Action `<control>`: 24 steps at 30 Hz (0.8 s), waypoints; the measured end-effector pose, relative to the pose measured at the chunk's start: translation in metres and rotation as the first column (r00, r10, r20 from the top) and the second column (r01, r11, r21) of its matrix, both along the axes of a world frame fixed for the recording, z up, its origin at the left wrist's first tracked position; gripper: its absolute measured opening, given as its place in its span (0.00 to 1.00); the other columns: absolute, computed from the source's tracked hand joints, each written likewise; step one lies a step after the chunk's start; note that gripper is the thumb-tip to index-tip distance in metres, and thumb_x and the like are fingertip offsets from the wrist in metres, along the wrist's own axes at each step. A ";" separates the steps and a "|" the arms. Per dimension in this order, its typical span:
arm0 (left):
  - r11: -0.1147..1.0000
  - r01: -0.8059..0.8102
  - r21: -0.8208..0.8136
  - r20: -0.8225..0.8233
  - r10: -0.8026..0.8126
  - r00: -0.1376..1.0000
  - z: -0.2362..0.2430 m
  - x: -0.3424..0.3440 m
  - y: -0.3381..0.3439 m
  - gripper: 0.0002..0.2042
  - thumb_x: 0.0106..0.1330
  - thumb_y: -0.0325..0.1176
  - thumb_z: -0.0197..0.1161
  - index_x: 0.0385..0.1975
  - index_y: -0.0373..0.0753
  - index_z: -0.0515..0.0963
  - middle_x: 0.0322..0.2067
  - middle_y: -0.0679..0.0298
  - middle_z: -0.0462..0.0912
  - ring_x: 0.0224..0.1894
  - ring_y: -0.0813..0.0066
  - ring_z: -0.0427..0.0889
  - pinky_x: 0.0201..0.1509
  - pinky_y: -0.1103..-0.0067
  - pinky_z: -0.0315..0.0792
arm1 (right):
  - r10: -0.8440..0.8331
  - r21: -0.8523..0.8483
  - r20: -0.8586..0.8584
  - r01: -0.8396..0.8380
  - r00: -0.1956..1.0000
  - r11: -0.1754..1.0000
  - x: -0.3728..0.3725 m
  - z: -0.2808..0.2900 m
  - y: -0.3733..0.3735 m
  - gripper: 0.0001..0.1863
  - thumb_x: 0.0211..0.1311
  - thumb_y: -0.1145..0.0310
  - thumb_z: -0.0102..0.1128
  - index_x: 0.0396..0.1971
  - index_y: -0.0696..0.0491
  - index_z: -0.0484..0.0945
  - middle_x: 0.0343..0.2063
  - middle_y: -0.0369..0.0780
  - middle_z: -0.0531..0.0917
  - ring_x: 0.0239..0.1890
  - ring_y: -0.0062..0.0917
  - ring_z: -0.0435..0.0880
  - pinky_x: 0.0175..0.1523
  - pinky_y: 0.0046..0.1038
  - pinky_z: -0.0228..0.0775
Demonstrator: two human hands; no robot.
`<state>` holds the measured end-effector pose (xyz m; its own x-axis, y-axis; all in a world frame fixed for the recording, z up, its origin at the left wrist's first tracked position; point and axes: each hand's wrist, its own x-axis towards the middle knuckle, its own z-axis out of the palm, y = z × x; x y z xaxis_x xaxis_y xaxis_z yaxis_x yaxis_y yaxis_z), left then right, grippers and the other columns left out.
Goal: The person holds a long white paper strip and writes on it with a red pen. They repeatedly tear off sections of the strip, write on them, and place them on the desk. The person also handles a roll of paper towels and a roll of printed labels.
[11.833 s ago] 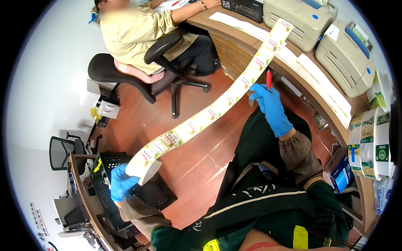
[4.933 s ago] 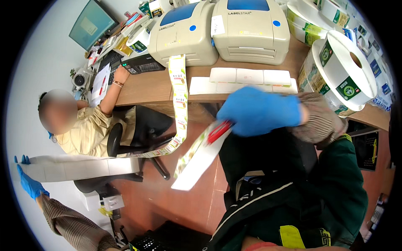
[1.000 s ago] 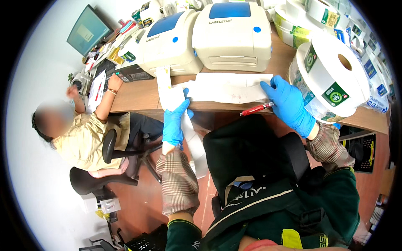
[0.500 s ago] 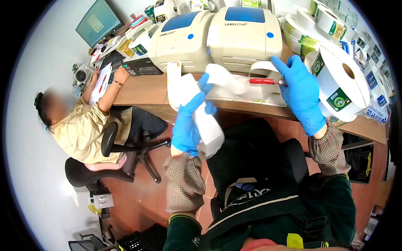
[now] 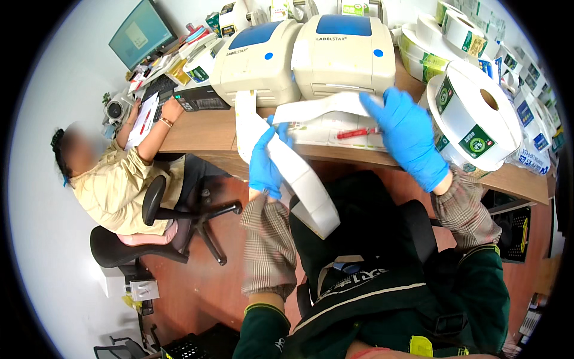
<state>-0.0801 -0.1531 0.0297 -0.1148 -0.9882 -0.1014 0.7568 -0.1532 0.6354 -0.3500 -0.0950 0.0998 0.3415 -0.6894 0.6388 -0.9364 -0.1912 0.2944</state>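
A long strip of white labels (image 5: 323,107) stretches between my two gloved hands. My left hand (image 5: 267,164), in a blue glove, is closed around it, and the strip's lower part hangs in a loop over my lap. My right hand (image 5: 412,134), gloved too, pinches the strip's other end at the right. A slim red pen (image 5: 357,133) sticks out leftward from under the right hand's fingers. Behind the left hand, another run of labels comes out of the left label printer (image 5: 257,63) and bends down over the desk edge. The right label printer (image 5: 344,57) stands beside it.
Big label rolls (image 5: 478,113) are stacked at the right of the desk (image 5: 197,128). A flat printed sheet lies under the strip. At the left a co-worker (image 5: 122,185) sits writing on paper near a monitor (image 5: 142,35) and an office chair (image 5: 156,200).
The strip was curled and slack and is now drawn out straighter between my hands. My right hand has shifted slightly left; the hanging loop has swung lower and rightward.
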 end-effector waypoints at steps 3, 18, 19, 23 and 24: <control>0.996 0.077 0.037 0.130 -0.081 0.988 0.012 0.002 0.008 0.25 0.64 0.28 0.55 0.62 0.38 0.59 0.51 0.52 0.75 0.48 0.65 0.78 0.52 0.71 0.73 | -0.094 0.208 -0.060 0.104 0.994 0.973 -0.001 -0.032 -0.010 0.20 0.54 0.70 0.54 0.49 0.46 0.75 0.31 0.40 0.72 0.31 0.30 0.76 0.27 0.30 0.71; 0.988 0.087 -0.131 0.445 -0.020 0.895 0.021 -0.030 0.061 0.19 0.69 0.35 0.50 0.56 0.32 0.69 0.37 0.59 0.81 0.29 0.80 0.73 0.34 0.84 0.68 | 0.006 0.419 0.339 -0.157 0.941 0.894 -0.010 -0.015 0.003 0.26 0.48 0.62 0.67 0.51 0.45 0.76 0.38 0.41 0.73 0.42 0.34 0.77 0.41 0.35 0.73; 0.989 0.113 -0.095 0.439 -0.060 0.897 0.021 -0.030 0.066 0.19 0.70 0.37 0.49 0.56 0.32 0.69 0.35 0.59 0.81 0.29 0.80 0.72 0.34 0.84 0.68 | -0.040 0.428 0.318 -0.105 0.947 0.898 -0.013 -0.017 0.003 0.25 0.49 0.62 0.67 0.51 0.45 0.76 0.38 0.41 0.74 0.40 0.35 0.78 0.41 0.35 0.73; 0.987 0.143 -0.075 0.582 -0.074 0.810 0.018 -0.005 0.091 0.23 0.71 0.43 0.47 0.57 0.31 0.67 0.32 0.57 0.80 0.26 0.78 0.75 0.30 0.83 0.70 | -0.023 0.414 0.592 -0.280 0.806 0.866 0.005 -0.004 0.025 0.18 0.54 0.67 0.62 0.47 0.48 0.78 0.35 0.41 0.76 0.35 0.34 0.79 0.39 0.32 0.72; 0.989 0.145 -0.042 0.600 -0.091 0.795 0.017 0.002 0.099 0.23 0.71 0.42 0.47 0.58 0.31 0.65 0.31 0.57 0.80 0.25 0.77 0.76 0.28 0.83 0.70 | 0.023 0.383 0.710 -0.414 0.704 0.826 0.011 -0.006 0.031 0.16 0.56 0.68 0.60 0.46 0.49 0.78 0.33 0.41 0.77 0.33 0.34 0.79 0.38 0.31 0.72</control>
